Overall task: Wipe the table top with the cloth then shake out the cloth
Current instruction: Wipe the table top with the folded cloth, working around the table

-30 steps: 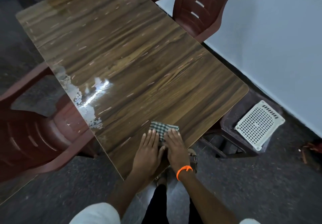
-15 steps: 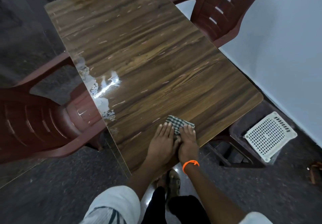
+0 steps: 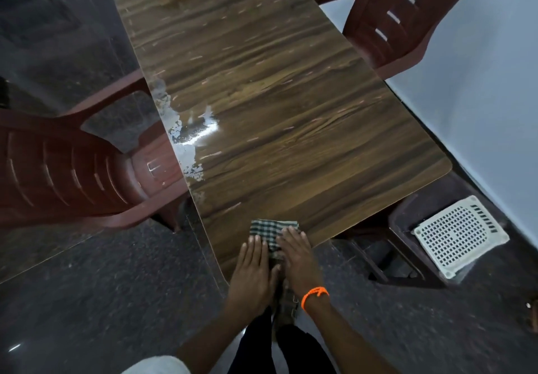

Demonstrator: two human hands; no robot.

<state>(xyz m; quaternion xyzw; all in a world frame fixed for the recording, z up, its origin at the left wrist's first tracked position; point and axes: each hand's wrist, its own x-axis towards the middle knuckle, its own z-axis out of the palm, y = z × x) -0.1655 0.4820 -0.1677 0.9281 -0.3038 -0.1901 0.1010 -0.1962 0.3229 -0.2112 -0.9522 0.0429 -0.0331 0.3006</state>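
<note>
Hands (image 3: 273, 268) over half-hidden cloth (image 3: 273, 229)

Dim indoor light, white glare patch on the table top (image 3: 201, 134) (left edge), soft blur, wide-angle bending.

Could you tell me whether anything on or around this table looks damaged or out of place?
Yes: the table top has a whitish, flaky patch along its left edge, where the wood-grain finish looks peeled. Nothing else stands out.
</note>
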